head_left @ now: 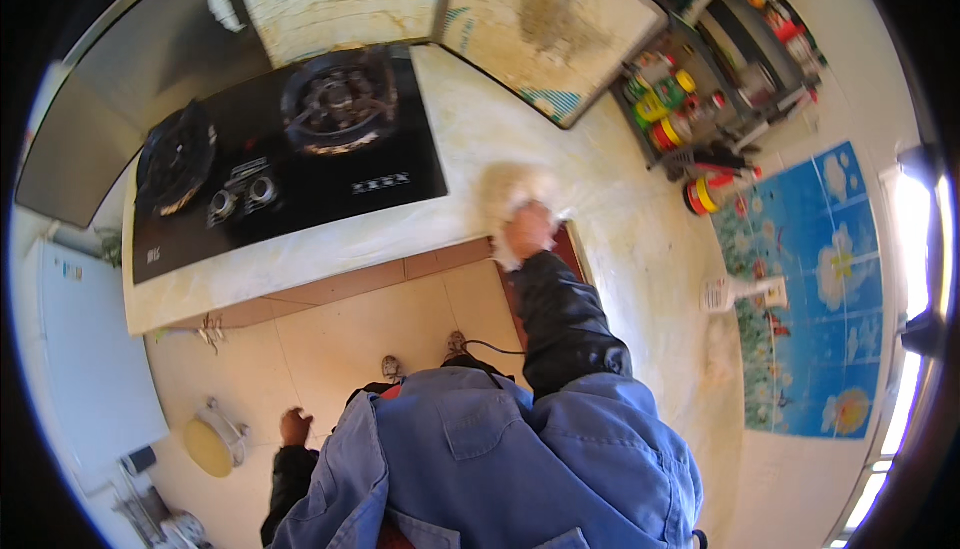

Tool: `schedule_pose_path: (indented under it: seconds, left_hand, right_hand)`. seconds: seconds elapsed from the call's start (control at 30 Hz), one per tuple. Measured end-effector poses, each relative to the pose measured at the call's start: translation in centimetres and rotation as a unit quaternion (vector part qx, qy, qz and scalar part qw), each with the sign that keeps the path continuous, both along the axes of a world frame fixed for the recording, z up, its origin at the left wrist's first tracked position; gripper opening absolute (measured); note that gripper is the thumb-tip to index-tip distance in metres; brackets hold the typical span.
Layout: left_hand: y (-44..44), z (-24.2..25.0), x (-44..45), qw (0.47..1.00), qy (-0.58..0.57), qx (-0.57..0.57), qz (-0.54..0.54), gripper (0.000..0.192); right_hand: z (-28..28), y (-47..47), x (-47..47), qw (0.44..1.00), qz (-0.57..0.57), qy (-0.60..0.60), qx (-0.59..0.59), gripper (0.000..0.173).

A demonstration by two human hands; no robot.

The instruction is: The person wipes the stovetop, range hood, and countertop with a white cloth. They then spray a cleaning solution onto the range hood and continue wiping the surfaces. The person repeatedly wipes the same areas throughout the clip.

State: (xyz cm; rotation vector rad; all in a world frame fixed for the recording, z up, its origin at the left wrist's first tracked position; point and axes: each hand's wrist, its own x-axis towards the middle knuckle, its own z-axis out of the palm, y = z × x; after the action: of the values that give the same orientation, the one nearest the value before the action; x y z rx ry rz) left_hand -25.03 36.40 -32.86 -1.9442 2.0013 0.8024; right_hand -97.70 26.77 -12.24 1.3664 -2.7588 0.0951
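Note:
My right hand (531,229) is pressed on a pale cloth (517,200) at the front edge of the light countertop (480,129), just right of the hob; both are blurred. The black two-burner gas hob (315,196) lies to the left of that hand, with dark pan supports and two knobs. My left hand (295,426) hangs low at my side over the tiled floor, fingers partly curled, with nothing seen in it. A white spray bottle (739,293) lies on the counter's right part, near the blue picture tiles.
A grey rack (720,46) with bottles and jars stands at the back right. Stained splash panels (551,31) rise behind the hob. A jar with a red lid and yellow label (700,196) is beside the rack. A yellow-topped stool (210,445) and a white fridge (90,354) are at left.

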Motion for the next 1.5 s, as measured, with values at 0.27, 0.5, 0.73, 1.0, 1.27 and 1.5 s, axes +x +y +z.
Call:
schedule_pose_path:
  seconds: [0.27, 0.5, 0.73, 1.0, 1.27, 1.5]
  left_hand:
    - [2.1, -4.1, -5.7, 0.989, 0.115, 0.006, -0.089, 0.034]
    - [-1.8, 6.9, -15.0, 0.992, 0.111, -0.022, -0.046, 0.03]
    - [0.2, 1.2, -14.8, 0.975, 0.044, -0.081, -0.203, 0.026]
    - [-3.6, 5.4, -18.4, 0.994, 0.074, 0.03, -0.078, 0.022]
    - [-4.9, 5.4, -18.6, 0.99, 0.035, 0.034, -0.135, 0.022]
    - [-9.3, 0.1, -14.9, 0.882, 0.171, 0.035, -0.438, 0.018]
  right_hand:
    - [-2.1, 0.0, -6.2, 0.995, 0.068, -0.022, -0.065, 0.021]
    - [-1.2, 9.3, -24.6, 0.966, -0.252, -0.055, -0.035, 0.039]
    - [-2.2, 1.5, -20.1, 0.996, -0.07, 0.044, -0.033, 0.015]
    - [-3.4, 5.5, -19.8, 0.994, 0.047, -0.005, -0.095, 0.02]
    - [-2.0, 19.8, -32.8, 0.945, -0.318, -0.02, -0.076, 0.027]
    - [-3.7, 20.6, -17.4, 0.992, -0.092, 0.014, -0.08, 0.022]
